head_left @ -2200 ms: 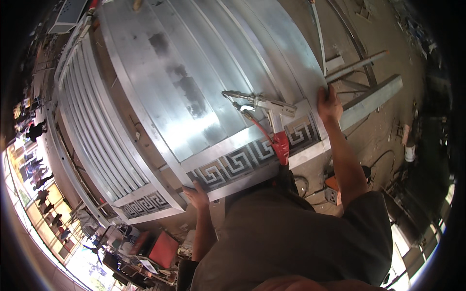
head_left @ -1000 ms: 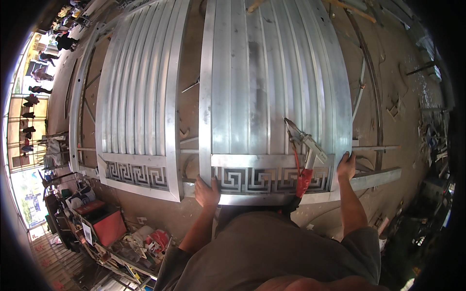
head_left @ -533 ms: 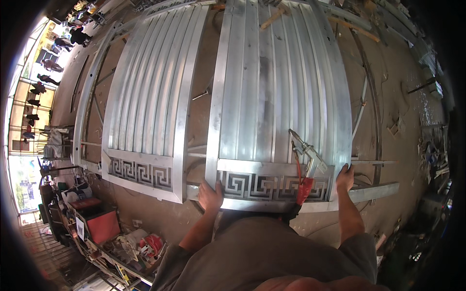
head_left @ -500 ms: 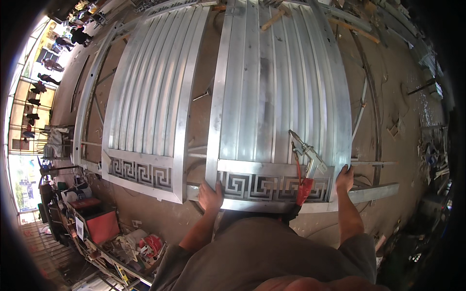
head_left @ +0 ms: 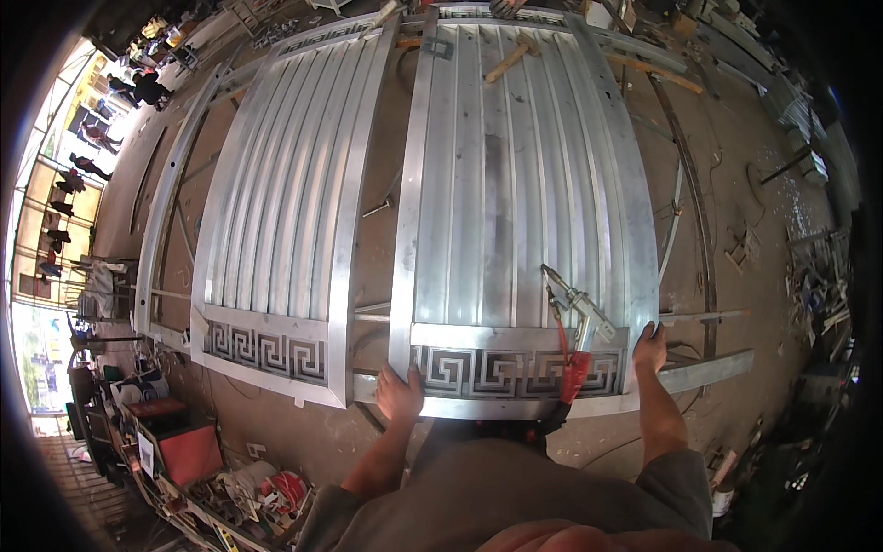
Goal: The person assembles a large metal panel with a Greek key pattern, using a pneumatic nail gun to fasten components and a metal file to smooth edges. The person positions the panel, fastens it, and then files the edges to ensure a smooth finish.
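Observation:
A silvery ribbed metal gate panel [head_left: 474,212] lies flat in front of me, with a band of Greek-key fretwork [head_left: 497,372] across its near end. My left hand [head_left: 400,396] is closed around the frame at the near left corner, thumb on the metal. On the right edge near the same end, my right hand [head_left: 649,350] grips the frame, its fingers partly hidden. Between my hands a welding torch [head_left: 584,308] with a red-wrapped handle [head_left: 574,375] rests across the fretwork, touched by neither hand. A wooden-handled hammer [head_left: 511,59] lies at the panel's far end.
A similar panel [head_left: 276,184] lies to the left, across a gap, on supporting metal bars [head_left: 704,370]. What looks like another person's dark-gloved hand [head_left: 505,8] is at the far edge. A cluttered cart with a red box [head_left: 191,453] stands lower left. People [head_left: 147,90] are in the left background.
The view has tilted, so the panels sit lower in the picture and more of their far end shows, including the dark glove shape. Both my hands keep their places on the frame.

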`<state>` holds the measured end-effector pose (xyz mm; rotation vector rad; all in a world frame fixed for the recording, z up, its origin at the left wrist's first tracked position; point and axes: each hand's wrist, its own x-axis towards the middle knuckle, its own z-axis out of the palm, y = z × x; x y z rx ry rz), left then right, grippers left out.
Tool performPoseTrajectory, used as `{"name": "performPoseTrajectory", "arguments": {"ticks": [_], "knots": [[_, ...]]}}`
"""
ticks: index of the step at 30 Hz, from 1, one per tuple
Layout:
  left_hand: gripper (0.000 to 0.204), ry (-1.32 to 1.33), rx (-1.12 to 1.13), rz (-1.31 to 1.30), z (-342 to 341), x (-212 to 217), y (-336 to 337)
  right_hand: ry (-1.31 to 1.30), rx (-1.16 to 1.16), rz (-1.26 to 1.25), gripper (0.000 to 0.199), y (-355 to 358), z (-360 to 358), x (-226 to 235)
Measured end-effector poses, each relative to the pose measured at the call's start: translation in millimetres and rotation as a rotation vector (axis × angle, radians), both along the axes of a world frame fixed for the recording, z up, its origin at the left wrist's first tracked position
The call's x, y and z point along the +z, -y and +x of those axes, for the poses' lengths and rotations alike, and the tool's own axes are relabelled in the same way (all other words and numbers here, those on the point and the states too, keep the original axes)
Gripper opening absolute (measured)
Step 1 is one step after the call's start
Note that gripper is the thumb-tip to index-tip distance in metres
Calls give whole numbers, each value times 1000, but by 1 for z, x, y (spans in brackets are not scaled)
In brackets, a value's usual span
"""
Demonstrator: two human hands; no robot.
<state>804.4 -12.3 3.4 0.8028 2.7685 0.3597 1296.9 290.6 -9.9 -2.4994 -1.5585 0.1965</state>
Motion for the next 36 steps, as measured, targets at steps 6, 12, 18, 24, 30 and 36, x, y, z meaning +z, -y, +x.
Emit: {"name": "performPoseTrajectory", "arguments": {"ticks": [6, 12, 18, 24, 30, 36], "knots": [[75, -21, -7, 28, 2, -4, 3, -10, 22, 22, 55, 1, 3, -5], [75, -67, -33, 56, 3, -5, 4, -5, -3, -49, 58, 0, 3, -2], [76, 0, 8, 24, 2, 0, 3, -25, 18, -5, 57, 2, 2, 1], [76, 5, 23, 22, 2, 3, 3, -21, 9, -45, 61, 0, 2, 3], [74, 8, 15, 37, 3, 5, 5, -14, 34, -32, 62, 0, 3, 1], [74, 17, 8, 29, 3, 11, 3, -12, 30, -43, 63, -1, 5, -1]]}}
